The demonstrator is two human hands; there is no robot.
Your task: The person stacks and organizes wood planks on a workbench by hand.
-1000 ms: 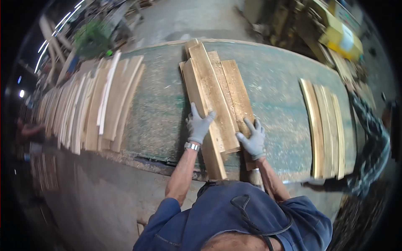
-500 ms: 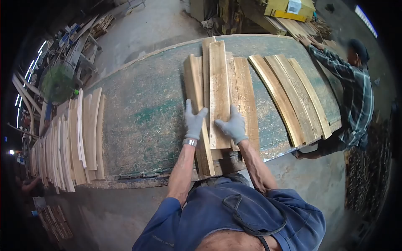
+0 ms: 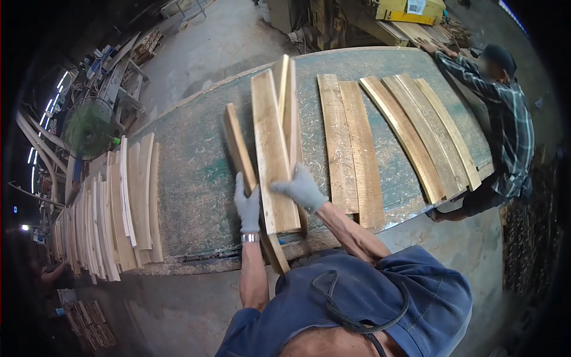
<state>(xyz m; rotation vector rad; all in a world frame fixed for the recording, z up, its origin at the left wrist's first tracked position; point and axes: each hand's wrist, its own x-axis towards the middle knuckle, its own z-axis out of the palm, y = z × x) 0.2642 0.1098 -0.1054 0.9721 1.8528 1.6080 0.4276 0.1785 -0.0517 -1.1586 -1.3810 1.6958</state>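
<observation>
Grey gloves cover both of my hands. My left hand (image 3: 247,205) grips a narrow wooden board (image 3: 238,143) at the left of a loose bundle; its fingers are partly hidden. The thumb of my right hand (image 3: 302,189) lies across the face of a wide wooden board (image 3: 270,137), with the other fingers at the bundle's right side. Behind that wide board, further boards (image 3: 289,107) stick out at a slant. The bundle is tilted over the green worktable (image 3: 202,143), its near ends close to my body. Two flat boards (image 3: 348,149) lie just right of it.
Several curved boards (image 3: 422,137) lie farther right on the table. A long row of boards (image 3: 113,214) covers the left end. A co-worker in a plaid shirt (image 3: 511,119) stands at the right, hands on wood by a yellow machine (image 3: 410,11). A fan (image 3: 89,128) stands left.
Both my hands have moved left with the bundle, away from the two flat boards, which now lie apart from it. The bundle's boards have fanned out and lean leftward.
</observation>
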